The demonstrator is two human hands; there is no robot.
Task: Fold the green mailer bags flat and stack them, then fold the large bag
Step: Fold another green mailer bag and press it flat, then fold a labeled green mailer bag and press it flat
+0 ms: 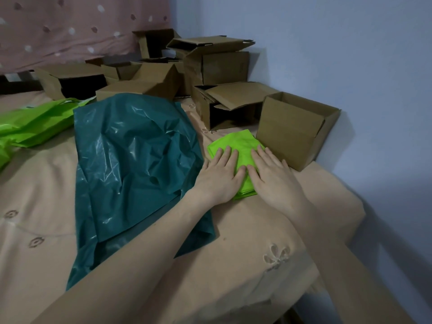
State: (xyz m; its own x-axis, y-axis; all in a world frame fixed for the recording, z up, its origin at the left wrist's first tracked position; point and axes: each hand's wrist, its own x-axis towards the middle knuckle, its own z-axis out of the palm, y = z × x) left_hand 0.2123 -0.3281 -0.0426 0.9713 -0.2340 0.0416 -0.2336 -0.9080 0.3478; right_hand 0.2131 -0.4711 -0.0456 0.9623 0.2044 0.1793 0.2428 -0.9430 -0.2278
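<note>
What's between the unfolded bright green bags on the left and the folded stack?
Head view: the large dark teal bag lies between the unfolded green bags and the folded stack.

Left hand (219, 177), right hand (273, 176): bare, no rings; forearms bare, sleeveless.

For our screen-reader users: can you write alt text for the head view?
Both hands, left hand and right hand, press flat on a folded bright green mailer stack on a bed. A crumpled dark green large bag lies left; cardboard boxes stand behind.
</note>
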